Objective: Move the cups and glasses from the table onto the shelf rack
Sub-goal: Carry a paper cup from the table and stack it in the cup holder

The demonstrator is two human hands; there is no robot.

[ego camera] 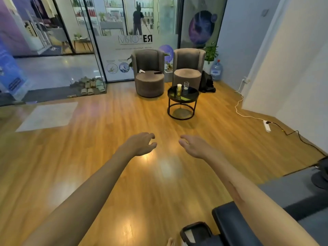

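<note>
Across the wooden floor (124, 121), well apart from both hands, a small round black table stands before two grey armchairs (150, 75), and on its dark tabletop (190, 96) sit a pale paper cup (179, 87) and, just beside it to the right, a clear glass (186, 85). Both stand upright near the far rim. Closer in, the left hand (140, 143) and the right hand (192, 145) reach forward above the floor, near each other, each with fingers loosely curled and holding nothing. A large water bottle (216, 70) stands by the wall, and a white power strip (266, 125) lies on the floor at right.
</note>
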